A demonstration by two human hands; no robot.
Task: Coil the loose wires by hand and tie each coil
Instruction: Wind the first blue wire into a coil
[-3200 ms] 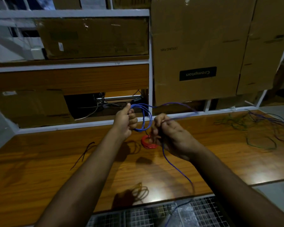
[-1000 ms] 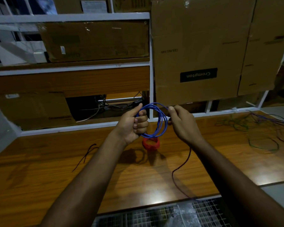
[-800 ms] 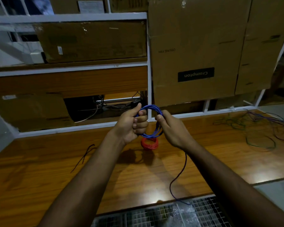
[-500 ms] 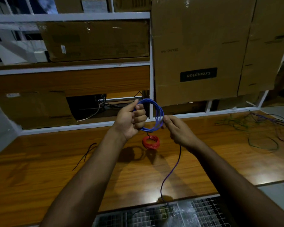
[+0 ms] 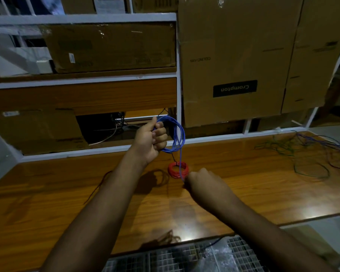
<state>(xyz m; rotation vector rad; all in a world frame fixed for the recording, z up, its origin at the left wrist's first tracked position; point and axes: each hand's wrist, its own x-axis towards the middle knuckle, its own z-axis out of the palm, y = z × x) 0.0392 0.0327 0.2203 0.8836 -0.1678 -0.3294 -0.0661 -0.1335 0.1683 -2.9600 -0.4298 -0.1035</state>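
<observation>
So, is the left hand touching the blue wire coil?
Touching. The head view shows the left hand with its fingers curled round one side of the blue wire coil, holding it up above the table.

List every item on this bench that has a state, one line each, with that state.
blue wire coil: partly wound, held up off the bench, one strand running down to the right hand.
left hand: grips the coil.
right hand: low by the bench, pinches the blue strand.
red wire coil: wound, lying on the bench.
loose wires: uncoiled, tangled at far right.
</observation>
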